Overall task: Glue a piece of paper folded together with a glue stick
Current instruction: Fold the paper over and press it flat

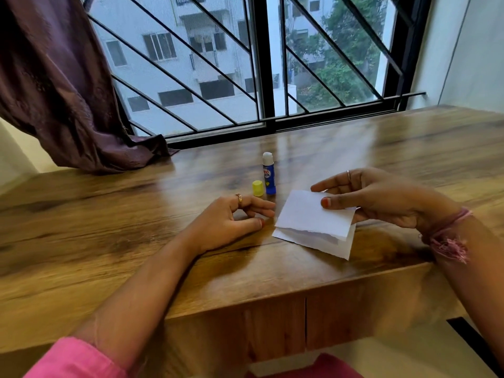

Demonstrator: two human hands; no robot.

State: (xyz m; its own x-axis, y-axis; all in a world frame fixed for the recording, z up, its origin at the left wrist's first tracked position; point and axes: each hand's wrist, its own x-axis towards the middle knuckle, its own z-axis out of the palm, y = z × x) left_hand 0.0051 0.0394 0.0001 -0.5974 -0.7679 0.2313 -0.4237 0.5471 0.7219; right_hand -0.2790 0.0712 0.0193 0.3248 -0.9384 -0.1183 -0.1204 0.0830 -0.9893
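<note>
Paper [308, 216], white and folded over on itself, is held above the near edge of a wooden desk [109, 214] as a person works at gluing it shut beside a barred window [245, 64], where a purple curtain [62, 85] spills onto the desk's far left corner. The right hand [381, 200] pinches the folded sheet, thumb on the top flap and fingers behind, so the sheet's far side is lifted while its lower edge lies on or just above the wood; the two layers sit slightly offset, with a torn edge showing on the upper one. The left hand [234, 219] rests on the desk just left of the sheet, fingers loosely curled and holding nothing. A blue glue stick [269, 175] stands upright toward the middle of the desk, uncapped, its white tip exposed, with its yellow cap [257, 188] on the wood just beside it. Whether any glue is on the sheet cannot be told. The fold appears made and the stick ready, so the work seems to sit between folding and gluing. Next, the free hand would likely need to take up the stick while the other opens the flap and steadies it flat.
</note>
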